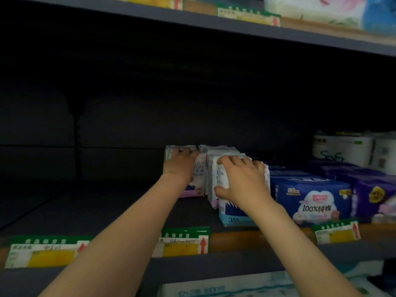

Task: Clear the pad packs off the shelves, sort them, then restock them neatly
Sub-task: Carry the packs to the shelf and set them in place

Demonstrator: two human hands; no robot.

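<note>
Several white pad packs stand in a row on the dark middle shelf (85, 206). My left hand (179, 166) lies flat against the left face of the rear white pack (198, 168), fingers over its top edge. My right hand (242, 179) grips the front white-and-blue pack (231, 213) marked 355, thumb on its left side, fingers over the top. To the right stand dark blue pad packs (310, 196) and purple packs (372, 198). The shelf's left half is bare and dark.
Price tags (184, 241) line the shelf's front edge. White tissue rolls (351, 148) sit at the back right. The shelf above (214, 22) holds a pink and blue pack (321, 9). More light packs (235, 286) lie on the shelf below.
</note>
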